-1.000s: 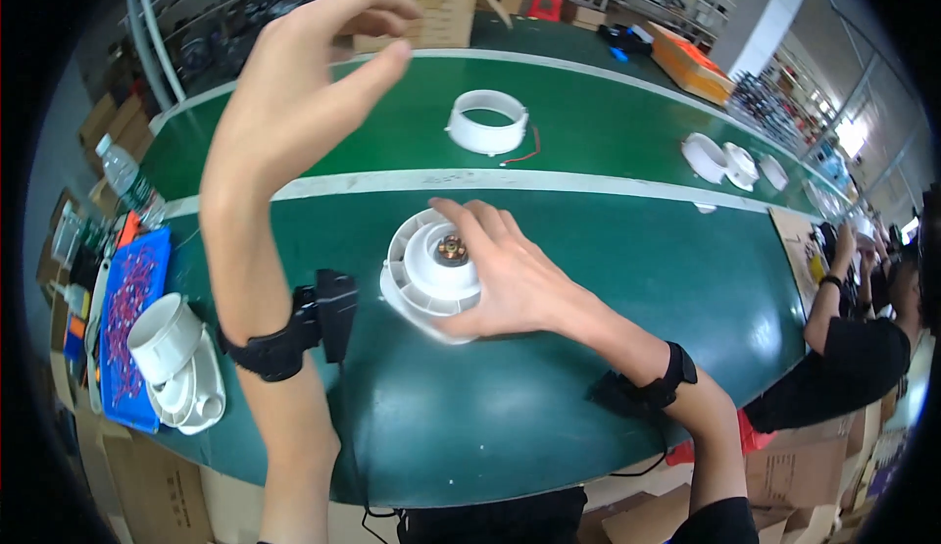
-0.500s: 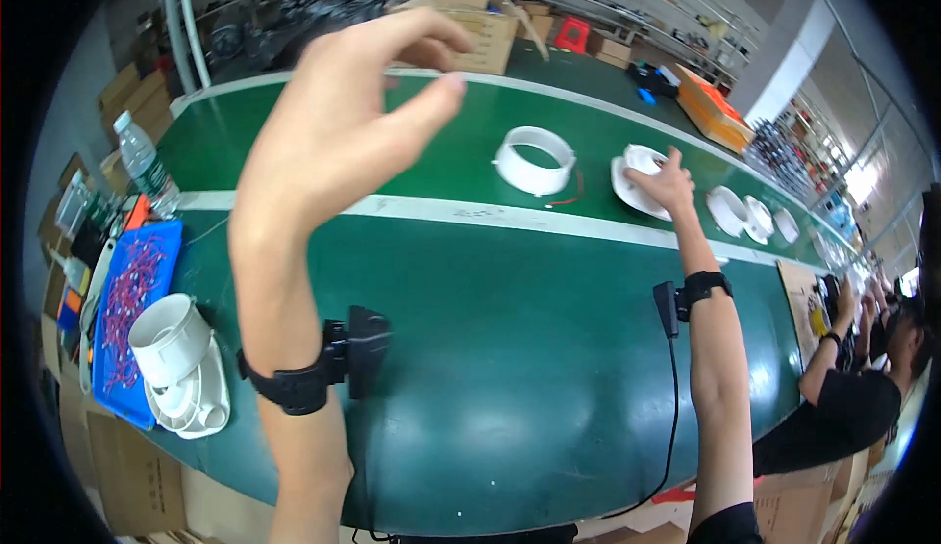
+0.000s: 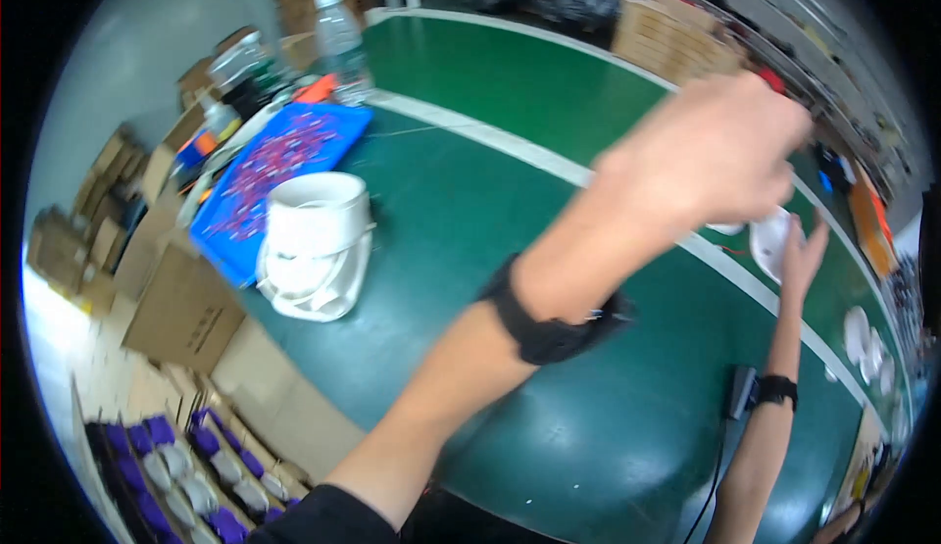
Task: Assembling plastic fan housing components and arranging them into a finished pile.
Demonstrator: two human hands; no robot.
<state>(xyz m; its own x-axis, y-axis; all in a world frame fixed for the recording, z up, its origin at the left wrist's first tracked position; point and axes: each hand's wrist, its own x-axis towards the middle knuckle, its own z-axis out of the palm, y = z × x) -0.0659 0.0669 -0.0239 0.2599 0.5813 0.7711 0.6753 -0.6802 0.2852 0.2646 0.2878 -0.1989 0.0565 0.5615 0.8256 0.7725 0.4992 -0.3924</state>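
My left hand [image 3: 711, 152] reaches across the green table, raised above it, with its fingers curled and smeared by motion. Whether it holds anything is hidden. Just under it shows a sliver of white plastic [image 3: 725, 228], with a short red wire close by. At the far right, my right hand [image 3: 804, 260] is beside a round white plastic part [image 3: 771, 243]. Its thumb and fingers are apart, the thumb next to the part's edge. Near the table's left end stands a white plastic housing [image 3: 316, 250], a cylinder on a wider base.
A blue tray [image 3: 348, 137] of red and purplish wires lies at the left, with a clear water bottle [image 3: 343, 54] behind it. More white round parts [image 3: 858, 333] sit far right. Cardboard boxes [image 3: 181, 309] and a divided carton [image 3: 196, 485] of white and purple pieces stand lower left.
The view has swung left, bringing the cartons at the lower left into sight. My left hand has moved right and its fingers have curled in. The right hand's fingers have come off the round part.
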